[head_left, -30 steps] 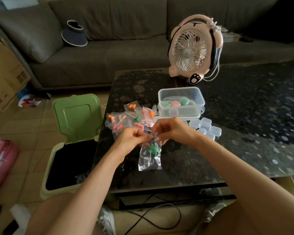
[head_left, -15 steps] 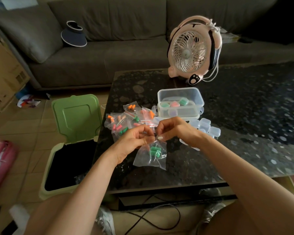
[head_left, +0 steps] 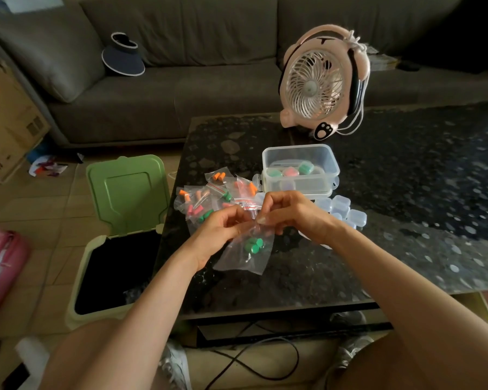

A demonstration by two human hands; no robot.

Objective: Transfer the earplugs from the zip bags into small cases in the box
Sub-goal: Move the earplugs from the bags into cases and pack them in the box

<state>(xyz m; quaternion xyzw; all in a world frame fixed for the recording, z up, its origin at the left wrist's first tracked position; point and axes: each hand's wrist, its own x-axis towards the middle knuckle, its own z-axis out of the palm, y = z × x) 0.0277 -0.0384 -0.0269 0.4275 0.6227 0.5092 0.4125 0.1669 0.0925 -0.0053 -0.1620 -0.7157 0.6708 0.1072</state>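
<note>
Clear plastic zip bag (head_left: 238, 263) of green foam earplugs (head_left: 253, 246) has swung askew; left hand (head_left: 223, 232) and right hand (head_left: 293, 215) pinch its top, probably prying it open.

One wide-angle view is being taken from a camera being worn on the person's head. It is being aimed forward and down over the dark table (head_left: 406, 192), from close range. The left hand (head_left: 220, 235) and right hand (head_left: 290, 212) are being framed near centre, the sofa (head_left: 181, 88) along the top, the tiled floor (head_left: 40, 209) at left.
</note>
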